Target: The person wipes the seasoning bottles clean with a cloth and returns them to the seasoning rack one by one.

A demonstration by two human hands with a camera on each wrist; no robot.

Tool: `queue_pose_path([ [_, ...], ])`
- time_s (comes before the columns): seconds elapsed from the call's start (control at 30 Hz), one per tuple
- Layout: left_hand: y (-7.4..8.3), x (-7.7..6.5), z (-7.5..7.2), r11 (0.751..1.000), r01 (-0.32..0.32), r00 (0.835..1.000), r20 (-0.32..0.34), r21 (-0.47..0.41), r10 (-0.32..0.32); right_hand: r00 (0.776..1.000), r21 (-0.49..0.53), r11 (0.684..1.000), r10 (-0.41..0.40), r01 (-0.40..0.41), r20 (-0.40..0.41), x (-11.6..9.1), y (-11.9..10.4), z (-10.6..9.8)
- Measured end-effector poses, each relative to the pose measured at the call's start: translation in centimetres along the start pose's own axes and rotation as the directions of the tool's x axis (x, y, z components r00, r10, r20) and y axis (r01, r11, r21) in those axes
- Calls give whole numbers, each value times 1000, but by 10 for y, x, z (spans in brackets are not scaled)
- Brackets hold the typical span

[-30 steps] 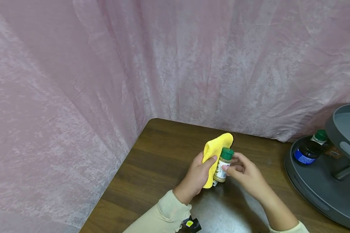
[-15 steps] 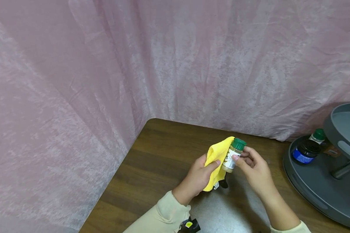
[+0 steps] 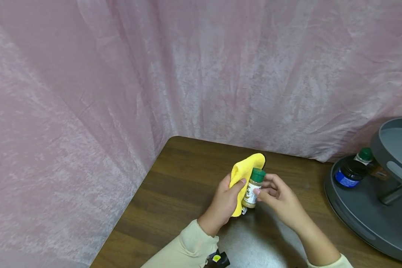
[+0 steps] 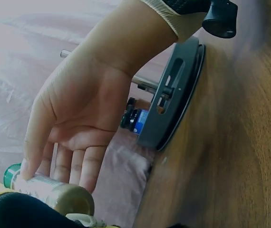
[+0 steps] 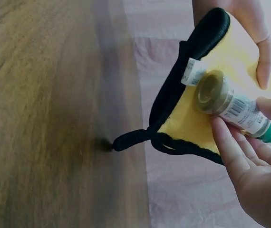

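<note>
My left hand (image 3: 226, 199) grips a yellow cloth (image 3: 243, 172), thumb on its face. Black edging, a hanging loop and a small white tag show on the cloth (image 5: 188, 130) in the right wrist view. Against the yellow side lies a spice bottle (image 3: 253, 190) with a green cap and a white label. My right hand (image 3: 283, 201) pinches this bottle between thumb and fingers. Seen from the right wrist, the bottle (image 5: 242, 111) has its base toward the camera, and a barcode shows on its label. Both hands are over the wooden table.
At the right stands a grey two-tier round rack (image 3: 355, 223). Its lower tier carries a dark jar with a blue label (image 3: 350, 175) and another green-capped bottle (image 3: 365, 155). A pink curtain (image 3: 221, 74) hangs behind the wooden table (image 3: 167, 186).
The bottle went up and right along the cloth with the right hand, tilting, then came back down and left. The cloth shifted slightly with it in the left hand.
</note>
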State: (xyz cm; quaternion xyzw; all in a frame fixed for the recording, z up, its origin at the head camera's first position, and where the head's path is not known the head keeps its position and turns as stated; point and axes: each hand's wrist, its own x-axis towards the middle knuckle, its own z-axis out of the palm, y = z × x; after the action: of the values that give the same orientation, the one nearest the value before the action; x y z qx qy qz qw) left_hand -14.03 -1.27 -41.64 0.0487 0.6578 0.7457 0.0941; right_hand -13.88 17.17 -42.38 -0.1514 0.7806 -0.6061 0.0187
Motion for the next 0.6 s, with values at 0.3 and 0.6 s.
queue_pose_path([
  [0.3,0,0,1,999,-32,999,-8,11,32,1000,23,999,25,-25,8,-2,0,7],
  [0.6,3,-4,4,998,-32,998,50,61,29,995,-107,993,51,-59,-82,-2,4,11],
])
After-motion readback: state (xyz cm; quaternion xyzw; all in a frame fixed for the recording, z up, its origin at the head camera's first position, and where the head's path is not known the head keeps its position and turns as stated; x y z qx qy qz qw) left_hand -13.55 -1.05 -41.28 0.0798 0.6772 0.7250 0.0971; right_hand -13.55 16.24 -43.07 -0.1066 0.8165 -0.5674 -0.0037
